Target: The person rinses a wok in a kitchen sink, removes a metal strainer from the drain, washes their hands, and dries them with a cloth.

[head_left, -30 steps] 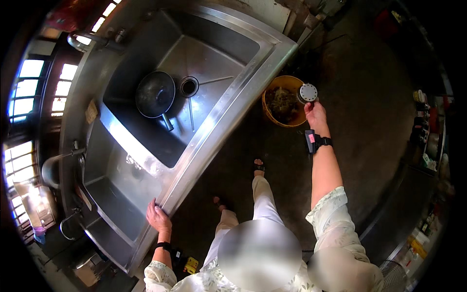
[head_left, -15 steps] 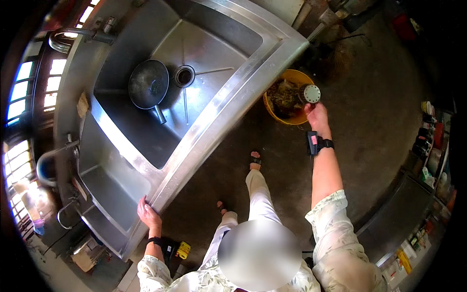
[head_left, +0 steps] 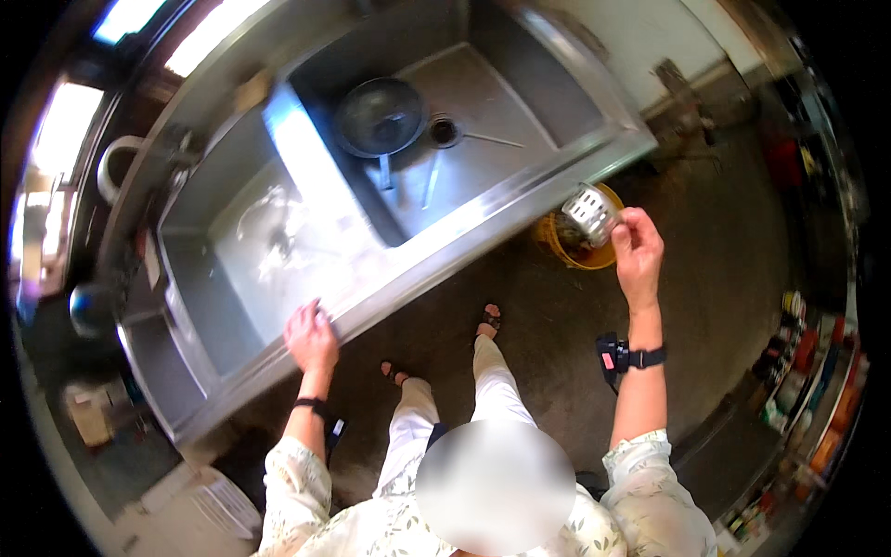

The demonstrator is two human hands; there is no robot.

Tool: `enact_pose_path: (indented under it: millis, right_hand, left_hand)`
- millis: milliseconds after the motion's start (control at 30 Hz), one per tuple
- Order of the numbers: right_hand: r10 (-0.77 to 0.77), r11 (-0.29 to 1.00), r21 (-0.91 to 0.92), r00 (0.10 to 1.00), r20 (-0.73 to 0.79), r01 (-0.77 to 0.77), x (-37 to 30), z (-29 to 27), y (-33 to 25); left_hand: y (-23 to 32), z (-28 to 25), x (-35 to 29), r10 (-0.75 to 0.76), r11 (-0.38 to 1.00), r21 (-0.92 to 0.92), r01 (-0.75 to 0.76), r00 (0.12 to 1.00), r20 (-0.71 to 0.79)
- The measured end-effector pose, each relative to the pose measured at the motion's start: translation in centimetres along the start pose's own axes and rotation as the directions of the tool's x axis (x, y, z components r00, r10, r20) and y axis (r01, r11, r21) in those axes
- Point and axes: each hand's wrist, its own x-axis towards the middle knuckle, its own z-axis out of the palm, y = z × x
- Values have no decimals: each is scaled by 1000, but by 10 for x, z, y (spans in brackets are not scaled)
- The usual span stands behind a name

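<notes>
My right hand (head_left: 639, 252) pinches a metal sink strainer basket (head_left: 588, 212) with slots in its side. It is tilted above a yellow bucket (head_left: 580, 261) on the floor, which holds dark wet scraps. The strainer and hand hide part of the bucket. My left hand (head_left: 313, 338) lies on the front rim of the steel sink (head_left: 473, 213), fingers reaching over the edge. Inside the far basin sits a dark frying pan (head_left: 379, 116), handle toward me. Beside the pan is the open drain hole (head_left: 444, 132).
A second basin (head_left: 237, 278) adjoins on the left, with a tap (head_left: 113, 167) behind it. Shelves with several bottles and packages (head_left: 798, 371) line the right side. A white slotted plastic item (head_left: 227, 506) is at the lower left.
My right hand has raised the strainer and turned it, so its slotted side now shows instead of its round end. My view has swung, and my left hand appears farther along the rim.
</notes>
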Motion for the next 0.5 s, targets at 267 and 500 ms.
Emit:
enact_pose_path:
  millis: [267, 500]
  right_hand:
    - [-560, 726, -119, 682, 470, 678, -31, 196, -168]
    - [-462, 822, -3, 670, 581, 569, -85, 371, -204]
  left_hand:
    - [-49, -10, -7, 90, 871, -472, -133, 990, -113]
    - [-219, -83, -68, -36, 977, -211, -18, 968, -248]
